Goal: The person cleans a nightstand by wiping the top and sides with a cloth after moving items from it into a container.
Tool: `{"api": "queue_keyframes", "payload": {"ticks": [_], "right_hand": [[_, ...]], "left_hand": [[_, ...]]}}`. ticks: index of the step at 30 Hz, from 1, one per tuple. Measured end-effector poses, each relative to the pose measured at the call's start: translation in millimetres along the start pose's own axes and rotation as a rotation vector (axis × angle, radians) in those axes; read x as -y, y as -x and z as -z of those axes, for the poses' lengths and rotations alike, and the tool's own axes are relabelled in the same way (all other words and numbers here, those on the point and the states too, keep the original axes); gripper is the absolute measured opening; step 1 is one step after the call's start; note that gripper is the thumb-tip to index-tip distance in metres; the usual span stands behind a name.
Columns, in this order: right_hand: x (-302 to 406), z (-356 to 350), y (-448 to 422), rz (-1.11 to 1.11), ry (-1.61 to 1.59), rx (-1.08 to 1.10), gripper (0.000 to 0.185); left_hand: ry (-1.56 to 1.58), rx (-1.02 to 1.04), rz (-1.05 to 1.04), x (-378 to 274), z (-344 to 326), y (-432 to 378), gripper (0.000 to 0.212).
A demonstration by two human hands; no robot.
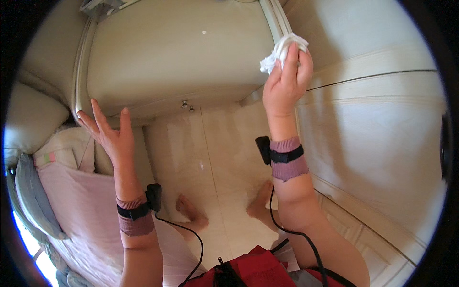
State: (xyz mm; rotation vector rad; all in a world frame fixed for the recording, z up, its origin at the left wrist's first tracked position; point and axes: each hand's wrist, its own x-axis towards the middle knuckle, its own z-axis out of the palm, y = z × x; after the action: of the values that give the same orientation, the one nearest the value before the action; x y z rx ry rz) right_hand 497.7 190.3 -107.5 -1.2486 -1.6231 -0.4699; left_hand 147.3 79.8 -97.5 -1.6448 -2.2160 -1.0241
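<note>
My right hand (pixel 288 86) grips a crumpled white cloth (pixel 285 53). The cloth lies against the raised pale trim (pixel 274 18) along the right edge of a cream cabinet (pixel 175 46). My left hand (pixel 109 132) is spread and holds nothing. Its fingertips are by the lower end of the left trim strip (pixel 80 71); whether they touch it I cannot tell. Low on the cabinet's front is a small metal knob (pixel 184 104), with a second knob or its reflection just beside it.
A bed with a pink sheet (pixel 79 201) and a cream cushion or padded part (pixel 32 118) lies on the left. Pale panelled furniture (pixel 369 140) lines the right. Glossy tiles (pixel 186 150) cover the floor around my bare feet. Black cables (pixel 200 247) run from both wrist devices.
</note>
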Motion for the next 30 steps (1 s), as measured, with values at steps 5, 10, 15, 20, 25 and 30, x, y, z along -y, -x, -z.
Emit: {"api": "queue_keyframes", "payload": {"ticks": [5,10,15,20,25,30], "right_hand": [[-17,-15,56,0.061,-0.059,-0.218,0.049],[-44,-66,136,0.083,-0.089,-0.312,0.059],[-49,-87,213,-0.177,-0.102,-0.173,0.059],[-46,-104,285,-0.865,-0.407,0.008,0.092],[-57,-92,298,-0.825,-0.35,0.257,0.085],[-70,-83,297,-0.853,-0.541,0.402,0.053]], "left_hand": [[-0.207,-0.184,-0.079,-14,-44,-3,0.067],[-0.164,-0.442,-0.13,-20,-70,-29,0.055],[-0.216,-0.372,-0.092,-17,-75,-27,0.055],[-0.178,-0.356,-0.143,-13,-73,-25,0.055],[-0.219,-0.358,-0.137,-9,-74,-31,0.056],[-0.295,-0.382,-0.127,3,-52,-39,0.056]]}}
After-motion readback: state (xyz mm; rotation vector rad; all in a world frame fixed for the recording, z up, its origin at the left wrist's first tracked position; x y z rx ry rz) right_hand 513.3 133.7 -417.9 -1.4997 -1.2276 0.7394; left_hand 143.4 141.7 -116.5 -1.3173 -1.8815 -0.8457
